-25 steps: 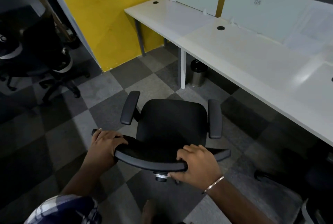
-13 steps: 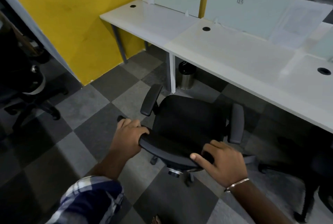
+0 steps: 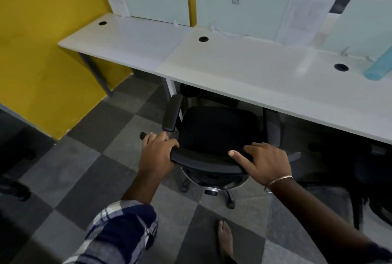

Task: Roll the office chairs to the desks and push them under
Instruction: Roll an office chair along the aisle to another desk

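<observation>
A black office chair (image 3: 216, 130) stands facing the long white desk (image 3: 244, 66), its seat front just under the desk's near edge. My left hand (image 3: 158, 153) grips the left end of the backrest's top. On the right end rests my right hand (image 3: 267, 163), thumb stretched along the rim and fingers curled over it. The chair's chrome base and castors (image 3: 212, 187) show below the backrest. Its left armrest (image 3: 171, 113) is beside the white desk leg; the right armrest is partly under the desk.
A yellow wall (image 3: 53, 51) closes the left side. Frosted divider panels (image 3: 254, 13) stand along the desk's back. A light blue object (image 3: 377, 68) lies at the desk's right. Another dark chair (image 3: 373, 168) stands to the right, and my bare foot (image 3: 225, 236) is on the checkered carpet.
The chair has rolled forward to the desk, its seat front now under the edge. Both hands stayed on the backrest and moved with it.
</observation>
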Action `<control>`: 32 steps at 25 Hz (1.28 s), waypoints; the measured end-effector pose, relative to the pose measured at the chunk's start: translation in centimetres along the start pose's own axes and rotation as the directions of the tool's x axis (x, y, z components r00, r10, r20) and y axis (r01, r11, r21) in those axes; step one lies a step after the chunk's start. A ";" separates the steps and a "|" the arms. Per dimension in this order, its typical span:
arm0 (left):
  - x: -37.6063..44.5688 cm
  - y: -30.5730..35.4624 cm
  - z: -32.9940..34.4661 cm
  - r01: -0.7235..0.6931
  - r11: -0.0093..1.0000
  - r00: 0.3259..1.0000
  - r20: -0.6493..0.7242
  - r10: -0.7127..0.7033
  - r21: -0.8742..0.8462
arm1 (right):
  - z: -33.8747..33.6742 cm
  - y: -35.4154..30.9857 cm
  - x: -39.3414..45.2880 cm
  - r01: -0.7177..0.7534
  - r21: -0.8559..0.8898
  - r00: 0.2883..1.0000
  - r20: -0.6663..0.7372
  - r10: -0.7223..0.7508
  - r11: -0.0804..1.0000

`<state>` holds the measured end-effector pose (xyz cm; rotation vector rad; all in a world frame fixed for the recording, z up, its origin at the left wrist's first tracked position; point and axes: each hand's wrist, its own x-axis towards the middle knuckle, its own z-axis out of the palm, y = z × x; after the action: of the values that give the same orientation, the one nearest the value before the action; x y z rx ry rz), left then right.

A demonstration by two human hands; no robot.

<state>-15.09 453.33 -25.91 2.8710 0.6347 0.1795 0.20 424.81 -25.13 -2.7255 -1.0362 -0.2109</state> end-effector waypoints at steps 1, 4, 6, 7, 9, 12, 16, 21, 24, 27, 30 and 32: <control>1.4 -0.5 -0.1 -0.009 1.000 1.000 -0.006 0.009 0.001 | 0.3 -0.3 0.9 0.010 -0.012 1.000 -0.007 -0.010 1.000; 5.9 -2.4 -0.2 -0.049 0.998 0.999 0.019 0.048 0.032 | 1.5 -1.1 3.6 0.014 -0.012 0.999 -0.031 -0.015 1.000; 8.8 -3.5 -0.7 -0.077 0.992 0.995 0.072 0.070 0.097 | 2.1 -2.0 5.1 0.025 0.015 0.999 -0.028 -0.025 1.000; 10.6 -3.8 -0.9 -0.085 0.988 0.992 0.106 0.071 0.132 | 2.4 -2.1 6.1 0.030 0.024 0.999 -0.028 -0.029 0.999; 13.8 -3.8 -1.1 -0.078 0.977 0.986 0.160 0.047 0.197 | 2.7 -1.8 8.4 0.016 0.026 0.999 -0.028 -0.016 1.000; 17.3 -3.5 -0.7 -0.071 0.972 0.983 0.181 0.031 0.223 | 3.1 -1.0 11.2 -0.004 0.027 1.000 -0.009 0.004 1.000; 20.9 -2.7 0.0 -0.079 0.983 0.990 0.128 0.058 0.164 | 3.5 0.9 14.7 -0.051 0.022 0.999 -0.010 0.052 0.998; 26.2 -3.0 0.5 -0.150 0.976 0.986 0.093 0.137 0.156 | 4.5 1.8 18.9 -0.118 -0.031 0.993 -0.032 0.117 0.993; 28.1 -2.9 0.9 -0.183 0.974 0.982 0.075 0.175 0.131 | 4.5 2.8 20.7 -0.157 -0.045 0.986 -0.068 0.154 0.987; 28.0 -3.3 1.6 -0.221 0.969 0.975 0.045 0.217 0.109 | 4.6 3.1 20.5 -0.188 -0.036 0.978 -0.095 0.184 0.982; 28.1 -3.9 1.9 -0.237 0.967 0.971 0.064 0.231 0.098 | 4.7 2.5 20.3 -0.217 -0.057 0.972 -0.099 0.211 0.974; 28.2 -4.0 1.7 -0.249 0.962 0.967 0.086 0.241 0.108 | 4.5 2.0 20.3 -0.245 -0.068 0.967 -0.095 0.238 0.967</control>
<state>8.96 468.70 -26.34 3.0480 0.2827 0.0743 16.85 437.44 -25.54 -2.8532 -0.6778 -0.3310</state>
